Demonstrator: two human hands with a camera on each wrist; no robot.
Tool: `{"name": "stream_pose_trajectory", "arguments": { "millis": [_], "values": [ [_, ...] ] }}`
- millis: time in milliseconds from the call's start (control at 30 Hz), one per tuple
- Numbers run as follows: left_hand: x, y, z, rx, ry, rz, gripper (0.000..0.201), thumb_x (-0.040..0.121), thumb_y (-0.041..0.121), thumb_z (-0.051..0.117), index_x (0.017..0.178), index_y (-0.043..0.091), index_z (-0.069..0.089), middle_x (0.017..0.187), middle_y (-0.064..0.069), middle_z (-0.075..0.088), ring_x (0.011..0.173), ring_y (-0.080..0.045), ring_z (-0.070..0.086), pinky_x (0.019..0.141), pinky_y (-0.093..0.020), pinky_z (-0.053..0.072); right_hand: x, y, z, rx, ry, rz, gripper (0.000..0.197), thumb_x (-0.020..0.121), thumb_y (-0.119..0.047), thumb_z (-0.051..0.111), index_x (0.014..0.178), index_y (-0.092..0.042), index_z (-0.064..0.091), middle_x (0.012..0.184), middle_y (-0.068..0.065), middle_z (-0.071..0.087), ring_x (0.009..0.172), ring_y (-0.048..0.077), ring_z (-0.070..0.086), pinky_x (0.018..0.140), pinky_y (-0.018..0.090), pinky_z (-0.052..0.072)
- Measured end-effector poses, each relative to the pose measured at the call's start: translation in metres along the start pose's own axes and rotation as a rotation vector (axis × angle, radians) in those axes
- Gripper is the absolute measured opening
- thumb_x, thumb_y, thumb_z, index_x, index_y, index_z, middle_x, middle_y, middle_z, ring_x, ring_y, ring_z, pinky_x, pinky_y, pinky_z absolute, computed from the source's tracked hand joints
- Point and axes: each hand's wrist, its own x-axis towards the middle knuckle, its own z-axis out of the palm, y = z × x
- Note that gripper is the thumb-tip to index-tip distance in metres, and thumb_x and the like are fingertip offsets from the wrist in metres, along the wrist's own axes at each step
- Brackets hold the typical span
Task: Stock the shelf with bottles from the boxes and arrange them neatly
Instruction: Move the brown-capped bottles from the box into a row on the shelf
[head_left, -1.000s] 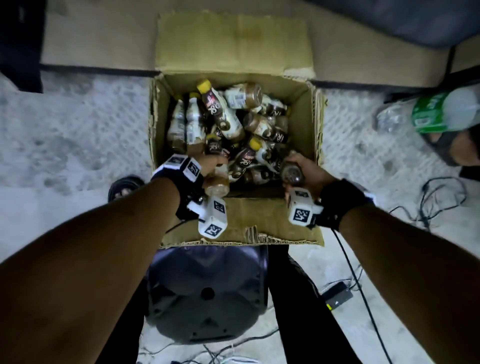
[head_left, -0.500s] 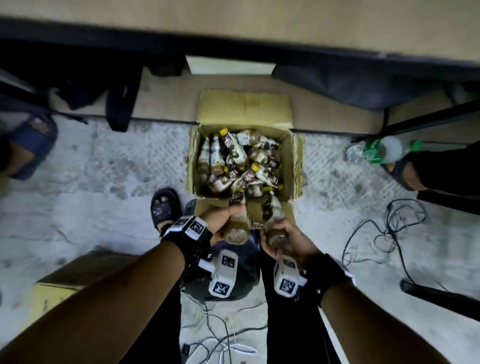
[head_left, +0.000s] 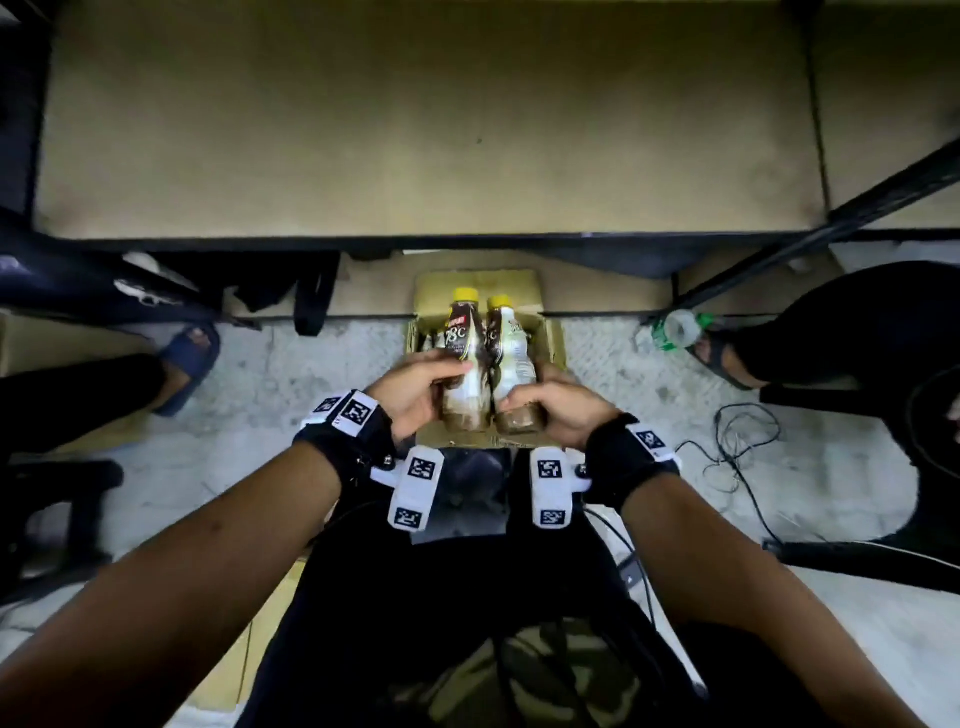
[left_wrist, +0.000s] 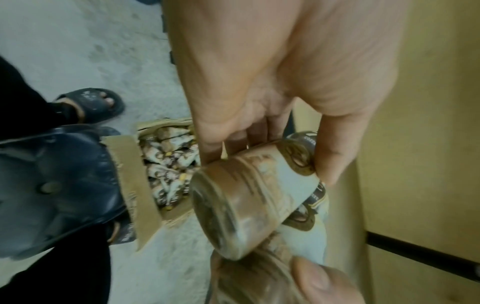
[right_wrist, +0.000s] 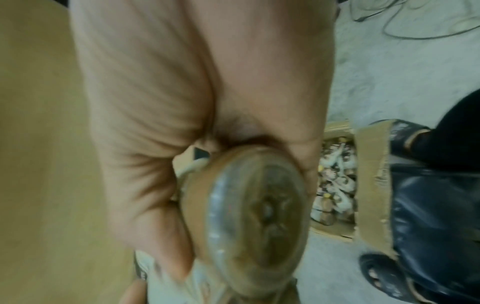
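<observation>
Two bottles are riding up from the box (head_left: 553, 340), one per hand, side by side and touching. My left hand (head_left: 415, 387) is gripping the left bottle (head_left: 462, 358); my right hand (head_left: 553, 405) is wrapping the right bottle (head_left: 511, 358). Transfer step, I judge. The shelf (head_left: 415, 130), beyond the box, is waiting: next I am setting both upright there.

A pale, mottled concrete floor (head_left: 270, 415) runs under everything; black cables (head_left: 737, 457) loop loosely across it on the right. A wide tan board (head_left: 415, 130) edged in black metal fills the far side; a dark diagonal bar (head_left: 831, 228) crosses at right. The light is dim and yellowish; a dark stool (head_left: 52, 499) stands at left.
</observation>
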Motion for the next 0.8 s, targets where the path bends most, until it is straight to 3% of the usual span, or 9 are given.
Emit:
{"name": "stream_pose_trajectory", "arguments": {
  "millis": [67, 133, 233, 333, 400, 500, 600, 733, 800],
  "values": [
    [-0.016, 0.021, 0.008, 0.027, 0.005, 0.086, 0.021, 0.085, 0.005, 0.064, 0.106, 0.004, 0.067, 0.101, -0.013, 0.068, 0.093, -0.027, 0.064, 0.089, -0.045, 0.051, -0.016, -0.022, 0.015, -0.043, -0.014, -0.124, 0.06, 0.068, 0.019, 0.065, 0.123, -0.006, 0.057, 0.113, 0.019, 0.069, 0.105, 0.035, 0.066, 0.095, 0.049, 0.051],
    [-0.03, 0.043, 0.017, 0.047, 0.002, 0.174, 0.028, 0.085, 0.004, 0.064, 0.113, 0.001, 0.064, 0.11, -0.017, 0.069, 0.097, -0.028, 0.067, 0.09, -0.043, 0.054, -0.026, -0.042, 0.028, -0.031, 0.008, -0.233, 0.058, 0.072, 0.02, 0.061, 0.125, -0.004, 0.055, 0.12, 0.022, 0.066, 0.109, 0.038, 0.064, 0.094, 0.051, 0.052],
    [-0.05, 0.081, 0.028, 0.085, -0.022, 0.319, 0.038, 0.084, 0.005, 0.067, 0.121, -0.002, 0.06, 0.116, -0.02, 0.067, 0.106, -0.031, 0.066, 0.091, -0.043, 0.054, -0.046, -0.077, 0.049, 0.052, 0.049, -0.356, 0.048, 0.084, 0.0, 0.067, 0.13, -0.005, 0.055, 0.122, 0.021, 0.066, 0.112, 0.037, 0.064, 0.097, 0.051, 0.051],
    [-0.073, 0.121, 0.038, 0.141, -0.04, 0.489, 0.035, 0.082, 0.001, 0.068, 0.117, -0.001, 0.063, 0.107, -0.017, 0.071, 0.097, -0.025, 0.07, 0.08, -0.033, 0.057, -0.075, -0.113, 0.072, 0.049, 0.074, -0.509, 0.037, 0.092, -0.01, 0.063, 0.127, -0.002, 0.059, 0.119, 0.018, 0.068, 0.112, 0.033, 0.065, 0.099, 0.046, 0.051],
    [-0.09, 0.148, 0.044, 0.193, -0.042, 0.616, 0.035, 0.08, -0.001, 0.07, 0.114, 0.0, 0.065, 0.105, -0.015, 0.072, 0.094, -0.023, 0.07, 0.079, -0.033, 0.056, -0.093, -0.137, 0.085, -0.018, 0.084, -0.645, 0.035, 0.092, -0.009, 0.063, 0.126, -0.002, 0.059, 0.119, 0.017, 0.068, 0.113, 0.031, 0.064, 0.101, 0.047, 0.049],
    [-0.119, 0.189, 0.051, 0.243, -0.073, 0.805, 0.038, 0.076, -0.002, 0.074, 0.112, 0.001, 0.065, 0.108, -0.018, 0.07, 0.098, -0.026, 0.067, 0.09, -0.04, 0.054, -0.121, -0.176, 0.104, -0.14, 0.081, -0.849, 0.037, 0.089, -0.003, 0.064, 0.126, -0.003, 0.058, 0.118, 0.015, 0.069, 0.111, 0.029, 0.066, 0.098, 0.044, 0.051],
    [-0.147, 0.228, 0.059, 0.239, -0.136, 0.946, 0.04, 0.076, 0.0, 0.073, 0.114, 0.001, 0.063, 0.112, -0.017, 0.068, 0.104, -0.026, 0.065, 0.095, -0.04, 0.052, -0.149, -0.215, 0.124, -0.216, 0.048, -1.012, 0.037, 0.087, 0.003, 0.064, 0.123, -0.002, 0.059, 0.117, 0.015, 0.069, 0.111, 0.028, 0.066, 0.097, 0.039, 0.053],
    [-0.169, 0.272, 0.067, 0.232, -0.091, 1.1, 0.051, 0.069, 0.002, 0.074, 0.117, -0.003, 0.059, 0.113, -0.02, 0.067, 0.104, -0.027, 0.065, 0.094, -0.04, 0.052, -0.163, -0.258, 0.146, -0.262, -0.002, -1.143, 0.034, 0.086, 0.005, 0.064, 0.119, -0.005, 0.061, 0.115, 0.015, 0.07, 0.108, 0.027, 0.067, 0.093, 0.037, 0.054],
    [-0.173, 0.289, 0.068, 0.241, -0.045, 1.133, 0.046, 0.07, -0.003, 0.075, 0.114, 0.0, 0.061, 0.112, -0.02, 0.068, 0.105, -0.03, 0.066, 0.092, -0.044, 0.053, -0.159, -0.276, 0.152, -0.268, 0.002, -1.174, 0.033, 0.085, 0.006, 0.066, 0.114, -0.008, 0.063, 0.113, 0.016, 0.07, 0.106, 0.028, 0.068, 0.093, 0.04, 0.054]
  ]
}}
